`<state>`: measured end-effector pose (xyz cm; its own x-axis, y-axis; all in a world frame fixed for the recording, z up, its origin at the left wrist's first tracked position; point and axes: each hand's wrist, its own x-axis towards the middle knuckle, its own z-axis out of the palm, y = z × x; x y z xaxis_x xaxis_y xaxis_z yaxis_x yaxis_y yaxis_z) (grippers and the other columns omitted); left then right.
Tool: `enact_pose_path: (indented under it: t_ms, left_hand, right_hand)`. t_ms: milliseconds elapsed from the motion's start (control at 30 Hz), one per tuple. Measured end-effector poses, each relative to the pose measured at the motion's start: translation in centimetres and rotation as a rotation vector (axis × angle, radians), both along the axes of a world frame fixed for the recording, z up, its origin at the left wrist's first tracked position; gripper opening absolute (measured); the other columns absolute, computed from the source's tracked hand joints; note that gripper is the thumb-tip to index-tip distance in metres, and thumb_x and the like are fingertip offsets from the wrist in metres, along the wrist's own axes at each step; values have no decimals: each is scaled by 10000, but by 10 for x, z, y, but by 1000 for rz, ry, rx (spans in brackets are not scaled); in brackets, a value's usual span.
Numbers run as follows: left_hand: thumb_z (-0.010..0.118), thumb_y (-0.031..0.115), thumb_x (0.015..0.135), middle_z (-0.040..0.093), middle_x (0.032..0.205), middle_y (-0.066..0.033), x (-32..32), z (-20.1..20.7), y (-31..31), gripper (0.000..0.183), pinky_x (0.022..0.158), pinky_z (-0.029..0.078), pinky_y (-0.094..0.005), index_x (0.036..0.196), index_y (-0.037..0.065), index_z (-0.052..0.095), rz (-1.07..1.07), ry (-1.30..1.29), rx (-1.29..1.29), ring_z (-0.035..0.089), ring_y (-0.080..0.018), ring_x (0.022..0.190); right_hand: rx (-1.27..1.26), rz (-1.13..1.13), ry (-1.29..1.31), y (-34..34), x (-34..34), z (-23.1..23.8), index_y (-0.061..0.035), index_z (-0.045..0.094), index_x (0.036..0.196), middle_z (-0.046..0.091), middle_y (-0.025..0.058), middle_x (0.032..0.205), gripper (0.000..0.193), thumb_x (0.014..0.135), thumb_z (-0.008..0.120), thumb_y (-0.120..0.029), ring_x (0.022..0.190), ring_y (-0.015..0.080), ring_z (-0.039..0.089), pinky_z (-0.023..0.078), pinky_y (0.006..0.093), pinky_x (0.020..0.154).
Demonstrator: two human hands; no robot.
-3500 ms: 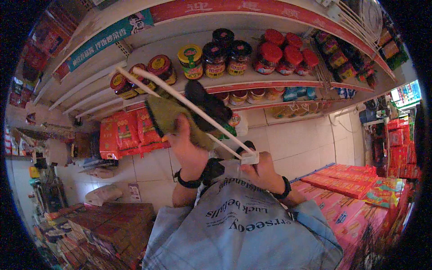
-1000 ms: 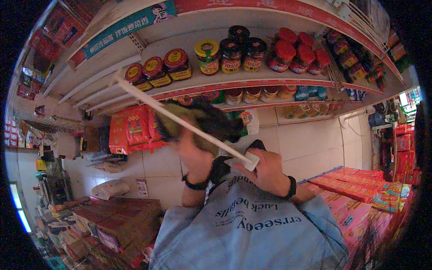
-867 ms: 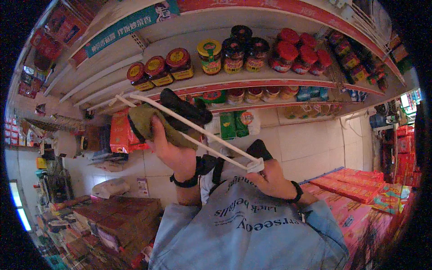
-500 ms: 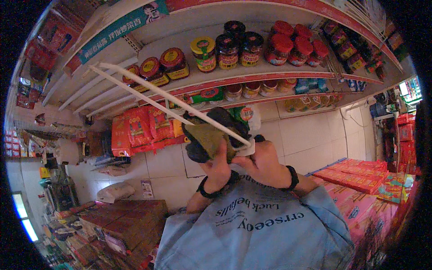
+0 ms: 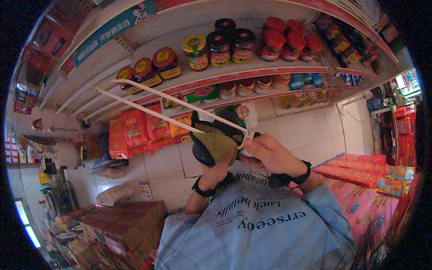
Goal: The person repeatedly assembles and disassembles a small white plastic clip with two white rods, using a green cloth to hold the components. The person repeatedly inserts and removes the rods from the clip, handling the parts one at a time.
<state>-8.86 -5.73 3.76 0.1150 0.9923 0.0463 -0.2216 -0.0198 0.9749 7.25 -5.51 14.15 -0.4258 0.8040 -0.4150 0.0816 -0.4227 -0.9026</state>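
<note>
My right hand (image 5: 270, 154) grips the near end of a pair of long white tongs (image 5: 171, 105). Their two thin arms reach up and to the left toward the shelves. My left hand (image 5: 219, 165) holds an olive-green cleaning cloth with a dark edge (image 5: 215, 145). The cloth is wrapped against the tongs' arms, close beside my right hand. Both wrists wear black bands. A light blue printed garment (image 5: 256, 225) fills the bottom of the view.
Shelves (image 5: 234, 67) ahead carry rows of jars (image 5: 216, 42) with red, yellow and black lids. Red snack packets (image 5: 139, 128) hang at the left. Red boxes (image 5: 360, 171) are stacked at the right, brown cartons (image 5: 126, 225) at the lower left. A tiled floor (image 5: 315, 130) lies beyond.
My left hand has slid the cloth down the tongs' arms from near their middle to right beside my right hand. The tongs have stayed pointing up to the left.
</note>
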Motion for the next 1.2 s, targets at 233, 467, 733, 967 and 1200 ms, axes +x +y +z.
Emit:
enact_pose_path:
  t_ms: [233, 467, 733, 967, 1200]
  left_hand:
    - [599, -7, 730, 572, 919, -47, 7, 8, -3, 285, 702, 462, -261, 1001, 11, 514, 51, -72, 48, 555, -136, 823]
    - [601, -44, 714, 575, 904, -46, 21, 11, 3, 298, 712, 454, -263, 995, 7, 514, 211, -258, 27, 551, -130, 826]
    - [619, -19, 704, 578, 920, -63, 5, -7, 0, 319, 758, 441, -300, 1004, 15, 517, 283, 245, 252, 551, -159, 859]
    - [541, 139, 793, 554, 961, -82, -19, -1, 17, 269, 750, 476, -334, 1026, 13, 495, 437, 689, 477, 558, -205, 850]
    - [618, 157, 751, 481, 1062, -153, -28, 31, 43, 426, 876, 364, -366, 1112, -11, 468, 655, 19, 141, 450, -252, 1020]
  right_hand:
    - [183, 50, -145, -2, 0, -12, -51, 547, 737, 454, 4, 508, 417, 849, 436, -437, 430, 112, 429, 346, 255, 393]
    - [972, 33, -932, -9, -8, -22, -31, 539, 783, 537, 134, 567, 379, 788, 517, -409, 556, 270, 569, 445, 355, 489]
    - [388, -43, -258, -4, -6, -14, -52, 513, 686, 459, 51, 508, 372, 849, 456, -382, 486, 104, 472, 374, 257, 450]
    - [-51, 5, 48, -9, 0, -11, -61, 481, 650, 380, -49, 521, 388, 882, 406, -363, 446, 64, 336, 283, 229, 405]
    - [456, 40, -373, -17, 12, -8, -25, 597, 747, 521, 107, 533, 377, 822, 490, -378, 474, 225, 533, 405, 333, 453]
